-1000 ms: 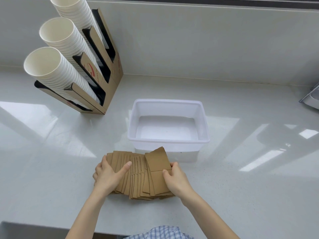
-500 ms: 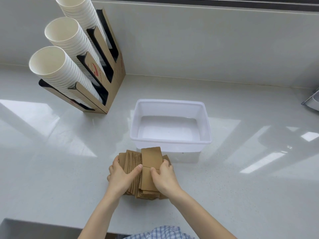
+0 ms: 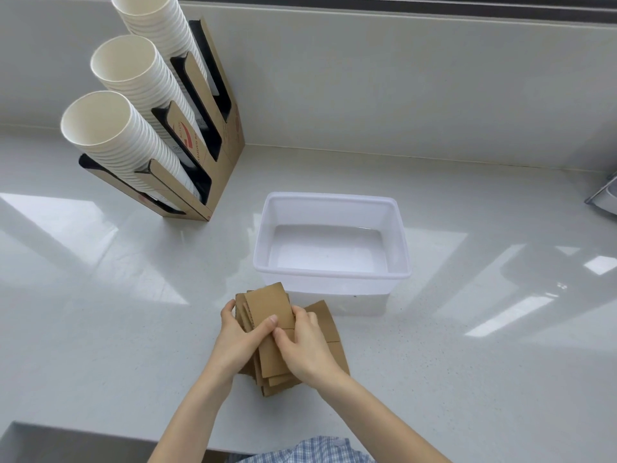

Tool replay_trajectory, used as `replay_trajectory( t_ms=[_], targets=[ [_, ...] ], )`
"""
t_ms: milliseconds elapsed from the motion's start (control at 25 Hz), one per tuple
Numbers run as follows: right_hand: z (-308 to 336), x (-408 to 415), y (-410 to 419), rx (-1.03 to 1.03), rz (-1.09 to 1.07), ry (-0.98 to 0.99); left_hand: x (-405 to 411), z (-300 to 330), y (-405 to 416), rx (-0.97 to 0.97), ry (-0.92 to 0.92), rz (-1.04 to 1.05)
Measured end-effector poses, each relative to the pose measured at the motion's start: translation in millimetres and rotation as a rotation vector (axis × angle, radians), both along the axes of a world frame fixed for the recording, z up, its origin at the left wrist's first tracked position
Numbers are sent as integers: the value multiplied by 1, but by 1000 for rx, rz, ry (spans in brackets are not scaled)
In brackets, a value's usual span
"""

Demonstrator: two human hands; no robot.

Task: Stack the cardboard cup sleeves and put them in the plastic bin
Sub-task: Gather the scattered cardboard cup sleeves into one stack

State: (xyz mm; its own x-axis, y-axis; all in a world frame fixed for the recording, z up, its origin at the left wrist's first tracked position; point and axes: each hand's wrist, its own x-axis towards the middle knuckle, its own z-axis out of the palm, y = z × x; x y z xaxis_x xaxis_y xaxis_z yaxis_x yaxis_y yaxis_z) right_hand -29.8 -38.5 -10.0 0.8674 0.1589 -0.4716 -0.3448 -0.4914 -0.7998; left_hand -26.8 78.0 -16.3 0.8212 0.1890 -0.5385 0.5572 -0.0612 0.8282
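I see both hands pressed onto the cardboard cup sleeves (image 3: 271, 309), which lie bunched on the counter (image 3: 117, 329) just in front of the plastic bin (image 3: 334, 272). My left hand (image 3: 238, 339) curls around the left side of the bundle, fingers wrapped over its edge and thumb laid across the top sleeve. My right hand (image 3: 309, 345) clamps the right side, fingers bent over the top, thumb meeting the left thumb. A few sleeves (image 3: 325, 320) splay out to the right under that hand. The counter is glossy pale grey with bright window reflections, backed by a low wall of the same colour. The bin holds nothing that I can make out. Behind and left of the bin stands a cardboard cup holder (image 3: 230, 135) with three tilted stacks of white paper cups (image 3: 133, 142).
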Motion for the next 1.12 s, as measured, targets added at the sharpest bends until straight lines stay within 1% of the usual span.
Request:
replay_trajectory(
  t_ms=[120,200,320,600,720,800,840,960,1040,1120],
  targets=[
    [-1,-4,4,41,0,0,-2,-2,2,-49,6,40],
    [-3,-3,1,55,-24,37,-3,-2,2,-67,-12,46],
    [-2,-1,-3,96,1,87,-6,0,0,-93,-38,38],
    [0,-3,6,148,-12,55,-11,5,6,-226,-62,-9],
    [1,0,1,185,48,110,-12,3,6,-222,-68,4],
    [-1,3,-8,179,64,95,-12,4,4,-212,-72,34],
    [-3,6,-15,120,57,47,-12,4,4,-222,-68,50],
    [-10,10,-39,-218,33,-101,-12,3,12,-265,-48,100],
    [-13,8,-48,-463,105,-118,-12,1,18,-269,-46,112],
    [-15,5,-47,-602,164,-133,-12,1,20,-269,-48,103]
  ],
)
